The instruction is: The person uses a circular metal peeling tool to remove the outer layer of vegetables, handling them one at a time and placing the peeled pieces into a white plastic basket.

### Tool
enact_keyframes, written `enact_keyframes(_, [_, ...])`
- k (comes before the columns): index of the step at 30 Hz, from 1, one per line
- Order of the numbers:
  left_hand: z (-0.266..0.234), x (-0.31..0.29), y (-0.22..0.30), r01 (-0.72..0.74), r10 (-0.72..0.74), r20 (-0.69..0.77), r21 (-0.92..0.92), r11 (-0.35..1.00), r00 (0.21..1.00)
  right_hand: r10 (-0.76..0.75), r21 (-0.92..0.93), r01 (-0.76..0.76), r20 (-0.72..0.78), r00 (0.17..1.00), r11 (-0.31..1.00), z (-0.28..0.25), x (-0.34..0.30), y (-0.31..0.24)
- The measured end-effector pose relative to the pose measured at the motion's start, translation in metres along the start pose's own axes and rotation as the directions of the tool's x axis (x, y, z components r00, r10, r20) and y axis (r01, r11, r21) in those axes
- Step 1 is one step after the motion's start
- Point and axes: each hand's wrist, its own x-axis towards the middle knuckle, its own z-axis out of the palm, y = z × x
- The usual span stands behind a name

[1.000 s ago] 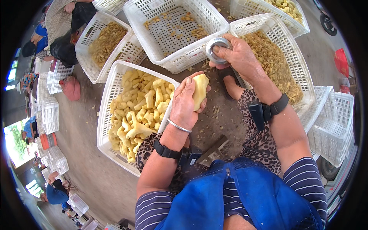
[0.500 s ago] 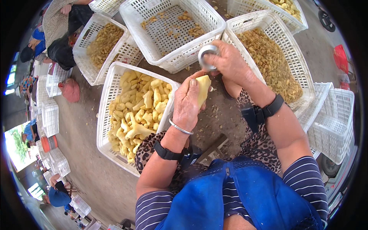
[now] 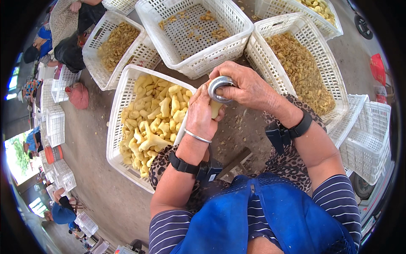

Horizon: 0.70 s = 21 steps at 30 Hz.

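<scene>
A peeled piece of ginger sits in my left hand, whose fingers are wrapped round it and hide most of it. My right hand grips a ring-shaped metal scraper and presses it at the ginger's upper end; the part touching the ginger is hidden. Left of my left hand, a white crate holds many peeled yellow ginger pieces. Beyond my right hand stands a white crate of brownish peelings and scraps.
A large white crate with few scraps stands ahead. Another crate of scraps is at far left, and stacked white crates stand at right. A dark metal bar lies between my knees. Other people sit at the left.
My right hand has come down and left, bringing the scraper from above the ginger onto its top. My left hand has turned the ginger, which now shows less.
</scene>
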Motion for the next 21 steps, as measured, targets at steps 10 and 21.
enact_keyframes(10, [-0.004,0.002,-0.008,-0.085,0.082,0.065,0.042,0.996,0.994,0.412,0.464,-0.291,-0.185,0.892,0.837,-0.033,0.011,-0.003])
enact_keyframes(21, [0.002,0.0,-0.001,0.009,-0.012,0.1,0.037,0.999,0.995,0.255,0.339,-0.203,-0.115,0.96,0.919,-0.021,0.007,0.008])
